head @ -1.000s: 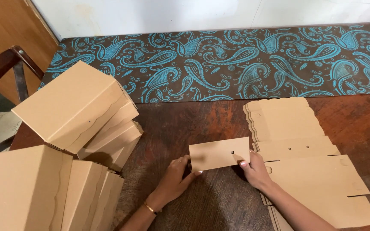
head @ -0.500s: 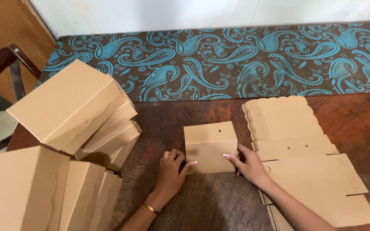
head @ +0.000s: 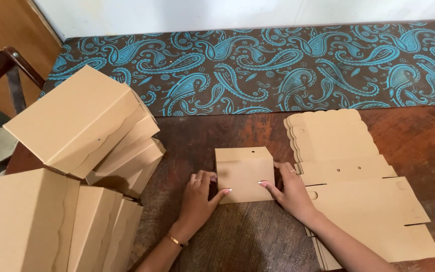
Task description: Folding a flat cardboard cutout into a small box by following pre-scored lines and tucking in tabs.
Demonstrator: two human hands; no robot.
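A folded tan cardboard piece [head: 244, 171] lies flat on the dark wooden table [head: 237, 131]. My left hand [head: 199, 194] presses on its lower left edge with the fingers together. My right hand [head: 289, 187] presses on its right edge, fingertips on the card. Just to the right lies a stack of flat, unfolded cardboard box blanks [head: 351, 166] with scalloped edges and small holes.
Several assembled tan cardboard boxes [head: 84, 126] are piled at the left, with more [head: 36, 221] at the lower left. A blue paisley cloth [head: 278, 65] covers the table's far side. A dark wooden chair arm [head: 11, 65] stands at far left.
The cardboard piece went from a wide strip held at both ends to a squarer folded shape lying on the table. Both hands moved down onto its edges.
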